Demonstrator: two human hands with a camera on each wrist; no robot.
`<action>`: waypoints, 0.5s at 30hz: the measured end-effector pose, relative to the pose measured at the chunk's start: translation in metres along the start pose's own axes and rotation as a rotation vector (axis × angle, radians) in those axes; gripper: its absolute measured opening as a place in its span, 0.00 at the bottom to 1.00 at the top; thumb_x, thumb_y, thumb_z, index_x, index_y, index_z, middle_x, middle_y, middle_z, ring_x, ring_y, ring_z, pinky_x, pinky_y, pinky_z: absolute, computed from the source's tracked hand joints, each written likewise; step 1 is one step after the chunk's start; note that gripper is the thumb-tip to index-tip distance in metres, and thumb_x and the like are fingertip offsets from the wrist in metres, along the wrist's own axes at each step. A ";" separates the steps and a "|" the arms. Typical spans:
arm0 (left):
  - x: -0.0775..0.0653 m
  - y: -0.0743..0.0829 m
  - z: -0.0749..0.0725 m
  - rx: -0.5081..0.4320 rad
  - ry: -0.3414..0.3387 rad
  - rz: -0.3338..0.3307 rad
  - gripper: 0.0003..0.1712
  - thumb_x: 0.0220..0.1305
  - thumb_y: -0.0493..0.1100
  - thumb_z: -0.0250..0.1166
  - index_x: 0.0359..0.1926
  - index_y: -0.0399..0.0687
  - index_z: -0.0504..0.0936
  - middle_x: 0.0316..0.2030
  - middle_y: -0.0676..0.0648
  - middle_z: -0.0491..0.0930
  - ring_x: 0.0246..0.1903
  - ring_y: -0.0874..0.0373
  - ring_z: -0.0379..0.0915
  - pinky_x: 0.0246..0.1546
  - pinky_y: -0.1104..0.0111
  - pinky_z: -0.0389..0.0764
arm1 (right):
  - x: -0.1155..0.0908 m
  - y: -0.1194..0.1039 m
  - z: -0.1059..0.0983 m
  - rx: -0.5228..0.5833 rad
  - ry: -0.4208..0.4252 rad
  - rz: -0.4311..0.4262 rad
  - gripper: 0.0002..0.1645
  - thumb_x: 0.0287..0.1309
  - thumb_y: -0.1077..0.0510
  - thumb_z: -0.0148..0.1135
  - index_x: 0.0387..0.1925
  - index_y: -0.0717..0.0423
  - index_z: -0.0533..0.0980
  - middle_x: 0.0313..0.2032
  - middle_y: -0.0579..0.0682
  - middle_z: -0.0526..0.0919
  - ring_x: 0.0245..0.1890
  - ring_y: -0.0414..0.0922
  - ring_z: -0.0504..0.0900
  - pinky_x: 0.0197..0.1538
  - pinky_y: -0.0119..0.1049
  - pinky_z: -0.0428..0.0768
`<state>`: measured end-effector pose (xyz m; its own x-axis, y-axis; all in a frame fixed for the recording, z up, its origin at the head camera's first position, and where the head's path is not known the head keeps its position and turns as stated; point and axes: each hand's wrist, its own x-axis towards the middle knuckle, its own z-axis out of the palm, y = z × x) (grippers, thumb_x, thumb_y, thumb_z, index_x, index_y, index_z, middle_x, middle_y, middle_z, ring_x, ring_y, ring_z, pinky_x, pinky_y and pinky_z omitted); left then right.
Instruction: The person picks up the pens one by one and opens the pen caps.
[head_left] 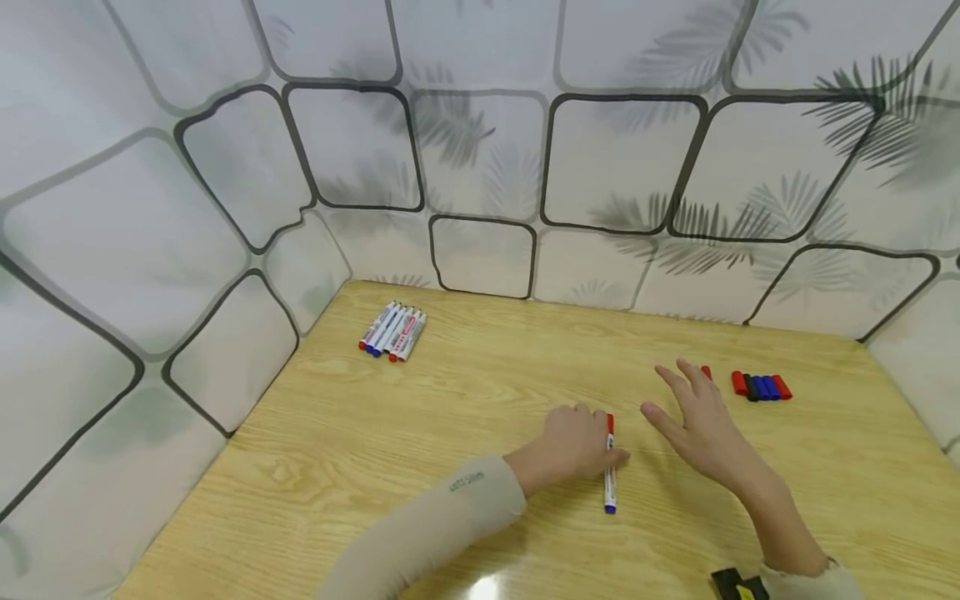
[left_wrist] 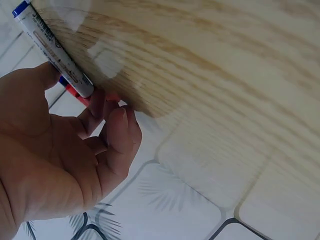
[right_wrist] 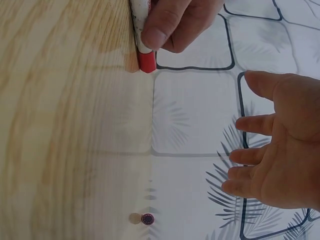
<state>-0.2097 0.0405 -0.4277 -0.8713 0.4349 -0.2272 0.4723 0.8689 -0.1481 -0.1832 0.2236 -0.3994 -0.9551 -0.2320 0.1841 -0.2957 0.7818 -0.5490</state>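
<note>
My left hand (head_left: 573, 442) holds a white marker (head_left: 610, 483) with a blue end toward me and a red cap (head_left: 611, 423) at its far end. In the right wrist view, its thumb presses the marker just above the red cap (right_wrist: 147, 62). The blue end (left_wrist: 22, 9) shows in the left wrist view, while fingers partly hide the other end. Whether the marker touches the table is unclear. My right hand (head_left: 705, 433) hovers to the right, fingers spread and holding nothing. Just past its fingers a red cap (head_left: 707, 372) is partly visible.
A row of red, black and blue caps (head_left: 761, 387) lies at the right. Several white markers (head_left: 393, 332) lie side by side at the back left, coloured ends toward me. Patterned cloth (head_left: 480, 258) stands along the back and left of the wooden table (head_left: 480, 375).
</note>
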 end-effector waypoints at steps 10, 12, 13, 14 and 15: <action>-0.004 -0.005 -0.002 -0.068 -0.015 0.068 0.21 0.67 0.66 0.58 0.40 0.55 0.78 0.31 0.55 0.73 0.27 0.64 0.66 0.23 0.71 0.71 | 0.000 0.000 -0.001 0.010 -0.017 0.014 0.41 0.72 0.46 0.54 0.73 0.67 0.55 0.72 0.75 0.44 0.69 0.79 0.44 0.58 0.79 0.51; -0.005 -0.006 -0.002 -0.073 -0.016 0.072 0.17 0.67 0.62 0.59 0.36 0.55 0.76 0.29 0.55 0.73 0.25 0.64 0.66 0.22 0.70 0.71 | 0.000 0.000 -0.001 0.010 -0.021 0.020 0.41 0.73 0.45 0.54 0.73 0.67 0.55 0.72 0.76 0.44 0.69 0.79 0.44 0.58 0.80 0.51; -0.005 -0.007 -0.002 -0.078 -0.020 0.074 0.16 0.67 0.60 0.59 0.35 0.55 0.76 0.28 0.55 0.72 0.25 0.63 0.66 0.22 0.70 0.70 | 0.000 0.001 -0.001 0.011 -0.023 0.023 0.41 0.73 0.45 0.53 0.73 0.67 0.54 0.72 0.76 0.44 0.69 0.79 0.44 0.58 0.80 0.51; -0.005 -0.008 -0.002 -0.089 -0.022 0.072 0.15 0.68 0.59 0.60 0.33 0.55 0.75 0.26 0.55 0.72 0.23 0.64 0.67 0.22 0.71 0.71 | 0.000 0.001 -0.001 0.014 -0.024 0.026 0.41 0.73 0.45 0.53 0.73 0.68 0.54 0.72 0.76 0.44 0.69 0.79 0.43 0.58 0.80 0.51; -0.006 -0.009 -0.002 -0.101 -0.024 0.073 0.14 0.68 0.57 0.60 0.32 0.55 0.75 0.25 0.55 0.72 0.22 0.64 0.68 0.21 0.71 0.71 | -0.001 0.001 -0.001 0.015 -0.024 0.028 0.41 0.73 0.45 0.53 0.73 0.68 0.54 0.72 0.76 0.44 0.69 0.79 0.43 0.58 0.80 0.51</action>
<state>-0.2091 0.0310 -0.4235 -0.8313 0.4931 -0.2566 0.5173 0.8552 -0.0326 -0.1828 0.2251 -0.3989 -0.9631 -0.2244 0.1488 -0.2691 0.7792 -0.5661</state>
